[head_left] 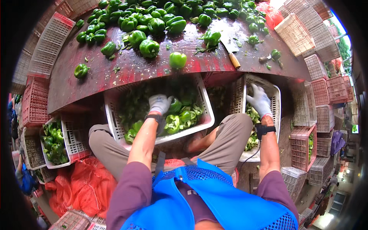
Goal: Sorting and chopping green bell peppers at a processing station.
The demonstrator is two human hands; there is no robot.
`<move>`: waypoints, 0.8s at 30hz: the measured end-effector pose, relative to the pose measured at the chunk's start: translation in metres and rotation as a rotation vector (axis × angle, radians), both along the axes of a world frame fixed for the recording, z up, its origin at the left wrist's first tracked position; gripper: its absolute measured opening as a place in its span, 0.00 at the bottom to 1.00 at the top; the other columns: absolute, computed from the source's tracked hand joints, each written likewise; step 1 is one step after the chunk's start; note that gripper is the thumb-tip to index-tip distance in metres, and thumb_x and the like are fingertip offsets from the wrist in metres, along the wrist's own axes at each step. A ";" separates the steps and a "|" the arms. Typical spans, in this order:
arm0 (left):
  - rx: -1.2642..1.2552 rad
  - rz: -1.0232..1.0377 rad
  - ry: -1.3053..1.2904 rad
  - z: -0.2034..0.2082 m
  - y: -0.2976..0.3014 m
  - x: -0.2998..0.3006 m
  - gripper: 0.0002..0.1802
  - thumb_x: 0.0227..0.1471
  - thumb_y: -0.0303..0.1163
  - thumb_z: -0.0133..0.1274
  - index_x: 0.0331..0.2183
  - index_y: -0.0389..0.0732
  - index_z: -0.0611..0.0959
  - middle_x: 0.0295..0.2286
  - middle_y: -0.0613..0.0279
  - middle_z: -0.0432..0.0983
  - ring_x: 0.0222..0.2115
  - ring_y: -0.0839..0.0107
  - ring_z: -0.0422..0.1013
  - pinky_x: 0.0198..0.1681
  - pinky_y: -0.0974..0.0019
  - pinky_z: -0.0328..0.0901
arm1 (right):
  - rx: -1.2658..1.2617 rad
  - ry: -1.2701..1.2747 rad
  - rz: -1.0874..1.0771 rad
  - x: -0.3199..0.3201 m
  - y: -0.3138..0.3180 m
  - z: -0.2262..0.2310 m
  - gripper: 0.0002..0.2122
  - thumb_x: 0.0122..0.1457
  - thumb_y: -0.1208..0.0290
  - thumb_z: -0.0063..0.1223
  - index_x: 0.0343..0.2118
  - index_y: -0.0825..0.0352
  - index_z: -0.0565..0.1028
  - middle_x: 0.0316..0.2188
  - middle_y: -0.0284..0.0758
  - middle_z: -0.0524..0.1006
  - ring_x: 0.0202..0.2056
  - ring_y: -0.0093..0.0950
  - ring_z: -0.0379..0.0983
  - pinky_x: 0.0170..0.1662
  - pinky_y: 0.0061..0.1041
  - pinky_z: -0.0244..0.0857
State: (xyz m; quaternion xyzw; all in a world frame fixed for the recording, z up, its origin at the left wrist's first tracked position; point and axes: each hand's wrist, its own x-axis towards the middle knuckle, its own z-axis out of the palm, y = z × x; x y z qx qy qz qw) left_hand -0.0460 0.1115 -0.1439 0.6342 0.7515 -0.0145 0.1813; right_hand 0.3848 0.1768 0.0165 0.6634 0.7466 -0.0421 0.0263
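Observation:
Both of my hands wear pale work gloves. My left hand [159, 104] reaches into a white plastic crate [210, 111] of green bell peppers, many of them cut open. Its thumb lies close beside a green bell pepper [175, 106]; the other fingers point down and are partly hidden, so their grip is unclear. My right hand [260, 100] hovers over a second white crate [278, 105] with pale green pepper scraps [252, 142] in it. Its thumb and fingers are apart, with nothing seen between them. On the tabletop edge ahead stands a single green pepper [178, 60].
A dark red-stained table [126, 78] overhangs the crates and bears a large heap of peppers [153, 19]. A wooden-handled cleaver [230, 50] and a small knife [264, 59] lie on it. Red net sacks [86, 186] sit at left; stacked crates [304, 147] line both sides.

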 end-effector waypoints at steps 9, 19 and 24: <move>-0.091 0.031 -0.088 0.021 0.006 0.010 0.27 0.55 0.56 0.46 0.40 0.44 0.86 0.41 0.50 0.80 0.43 0.53 0.76 0.46 0.52 0.69 | -0.125 0.416 0.039 -0.300 0.067 0.006 0.38 0.51 0.43 0.58 0.61 0.61 0.65 0.53 0.50 0.72 0.53 0.46 0.72 0.55 0.41 0.65; -0.192 0.588 -1.928 0.075 -0.034 0.091 0.39 0.57 0.67 0.44 0.54 0.43 0.72 0.40 0.54 0.76 0.27 0.68 0.76 0.28 0.67 0.70 | -0.580 1.060 0.481 -0.166 0.014 -0.025 0.32 0.49 0.76 0.61 0.59 0.64 0.64 0.49 0.36 0.70 0.53 0.27 0.66 0.56 0.26 0.63; -0.285 0.649 -1.734 0.039 -0.040 0.178 0.30 0.60 0.62 0.44 0.43 0.44 0.79 0.26 0.64 0.77 0.20 0.74 0.74 0.18 0.71 0.66 | -0.592 1.223 -0.028 -0.126 -0.048 -0.054 0.23 0.61 0.64 0.52 0.57 0.66 0.66 0.54 0.39 0.69 0.57 0.29 0.62 0.60 0.27 0.57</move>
